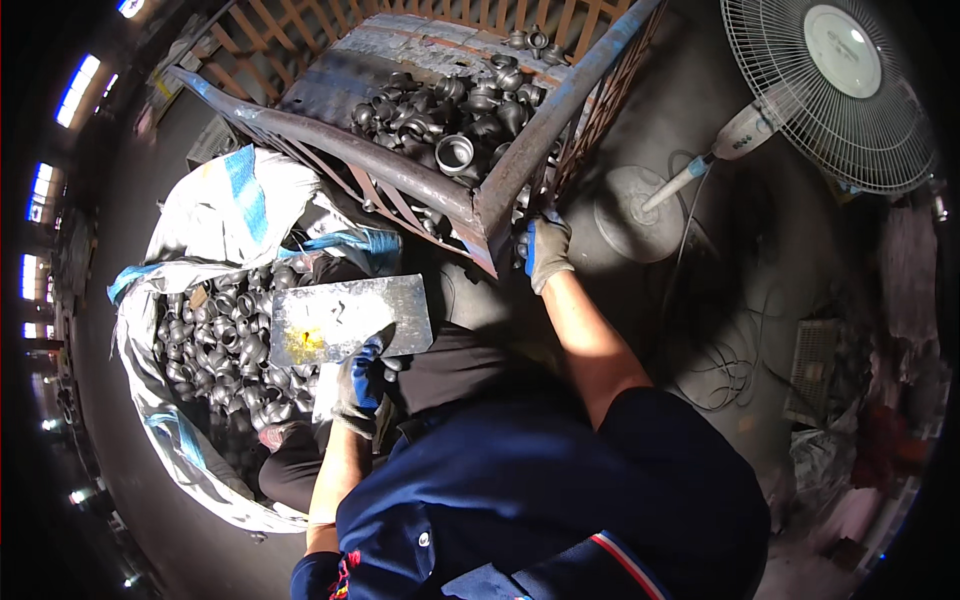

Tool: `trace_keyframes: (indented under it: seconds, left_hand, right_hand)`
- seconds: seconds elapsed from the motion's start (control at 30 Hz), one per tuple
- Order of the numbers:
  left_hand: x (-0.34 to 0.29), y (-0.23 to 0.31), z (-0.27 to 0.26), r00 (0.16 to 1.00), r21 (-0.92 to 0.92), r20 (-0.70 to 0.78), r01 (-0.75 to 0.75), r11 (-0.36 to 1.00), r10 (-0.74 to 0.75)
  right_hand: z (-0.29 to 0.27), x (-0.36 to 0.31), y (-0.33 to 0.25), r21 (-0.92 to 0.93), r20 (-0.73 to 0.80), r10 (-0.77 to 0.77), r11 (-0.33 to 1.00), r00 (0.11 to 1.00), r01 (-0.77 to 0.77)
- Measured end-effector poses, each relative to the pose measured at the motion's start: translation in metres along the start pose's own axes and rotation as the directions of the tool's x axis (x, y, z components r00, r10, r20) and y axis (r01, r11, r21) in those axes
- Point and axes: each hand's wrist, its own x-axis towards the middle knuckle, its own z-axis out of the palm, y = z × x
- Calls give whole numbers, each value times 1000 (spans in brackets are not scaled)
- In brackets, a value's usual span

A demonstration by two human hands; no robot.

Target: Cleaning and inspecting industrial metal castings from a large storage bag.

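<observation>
Both of my hands wear grey gloves with blue coated palms. My left hand (360, 390) is closed at the lower edge of a flat, scuffed metal plate (350, 300) with a yellow stain; a dark thing shows by its fingers, too unclear to name. My right hand (547, 255) reaches to the outside of a metal cage's near corner (490, 205), its fingers curled; small dark shapes show beside them, and what they hold is hidden. Below and left of the plate, a white woven sack (150, 340) is open over many dark grey metal fittings (225, 340).
More metal fittings (480, 110) are heaped inside the barred cage. A white pedestal fan (830, 60) stands at the right on its round base (640, 215). Loose cable (720, 375) lies on the floor near a pale slotted crate (810, 370).
</observation>
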Motion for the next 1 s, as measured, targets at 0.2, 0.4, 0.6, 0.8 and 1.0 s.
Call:
trace_keyframes:
  seconds: [0.2, 0.4, 0.6, 0.8, 1.0]
  left_hand:
    - [5, -16, -10, 993, 346, 48, -119, 930, 110]
    - [5, -1, 1, 994, -228, -2, 103, 968, -107]
    - [7, -16, -9, 983, 242, 14, -182, 953, 185]
    - [0, 4, -4, 999, -14, 31, 17, 1000, -17]
    - [1, 13, -2, 999, 227, 36, 7, 974, -15]
  right_hand:
    - [22, -34, -10, 11, -139, 93, 996, 986, -92]
    - [39, -54, -14, -52, -150, 129, 989, 980, -139]
    - [9, -24, 13, 65, -82, 137, 989, 987, -132]
    - [-4, 14, 25, -39, -171, 94, 994, 981, -102]
    - [1, -10, 10, -23, -227, 74, 996, 971, -81]
